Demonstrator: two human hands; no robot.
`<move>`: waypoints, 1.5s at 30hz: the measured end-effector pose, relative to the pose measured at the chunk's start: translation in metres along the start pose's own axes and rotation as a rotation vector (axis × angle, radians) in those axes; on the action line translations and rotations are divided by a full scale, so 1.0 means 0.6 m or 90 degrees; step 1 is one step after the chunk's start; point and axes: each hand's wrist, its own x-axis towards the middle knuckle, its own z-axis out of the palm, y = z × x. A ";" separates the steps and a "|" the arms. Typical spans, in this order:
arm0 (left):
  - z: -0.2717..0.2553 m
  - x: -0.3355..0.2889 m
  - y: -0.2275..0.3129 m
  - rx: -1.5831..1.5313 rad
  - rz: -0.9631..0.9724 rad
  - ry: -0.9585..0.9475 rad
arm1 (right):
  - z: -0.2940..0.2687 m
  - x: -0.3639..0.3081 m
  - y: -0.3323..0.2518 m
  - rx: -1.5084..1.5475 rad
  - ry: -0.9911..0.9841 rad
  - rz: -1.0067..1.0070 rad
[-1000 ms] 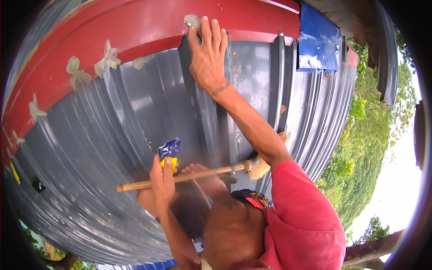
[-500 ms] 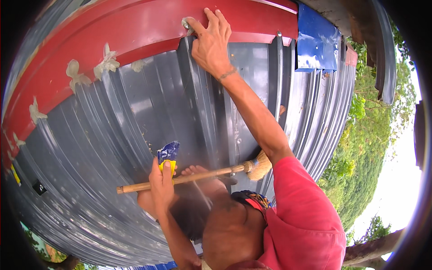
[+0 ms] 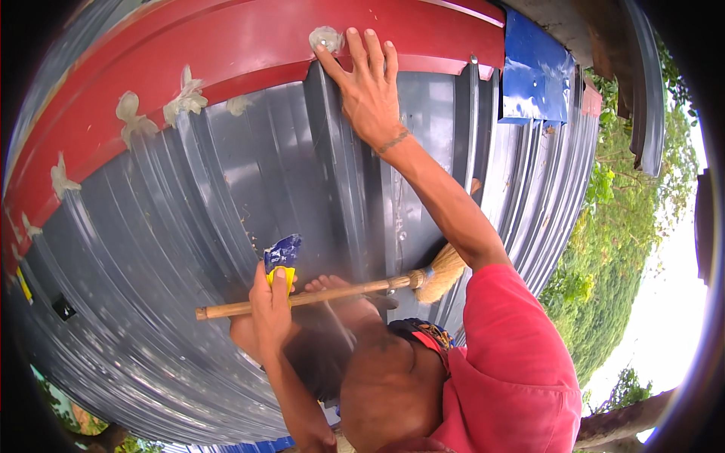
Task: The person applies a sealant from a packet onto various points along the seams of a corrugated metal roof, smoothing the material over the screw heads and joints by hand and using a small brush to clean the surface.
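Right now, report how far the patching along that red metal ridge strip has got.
Done: several whitish putty dabs sit along the red metal ridge strip. In hand: the right hand presses another dab; the left hand grips a blue-and-yellow pouch. Left: the strip's right stretch shows none.

left hand (image 3: 272, 313): closed grip, arm bent | right hand (image 3: 370, 90): fingers spread flat, arm outstretched
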 end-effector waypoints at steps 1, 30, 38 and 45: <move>-0.001 0.000 0.000 -0.001 -0.004 -0.003 | -0.001 -0.004 0.001 -0.007 -0.004 0.005; 0.002 -0.001 0.007 -0.019 -0.013 -0.022 | 0.002 0.040 0.036 0.128 0.045 -0.007; 0.000 0.000 -0.001 -0.020 -0.013 -0.008 | -0.007 0.061 0.051 0.143 0.038 -0.020; -0.002 -0.003 -0.008 -0.017 -0.031 -0.008 | 0.018 0.014 0.002 0.247 0.034 0.142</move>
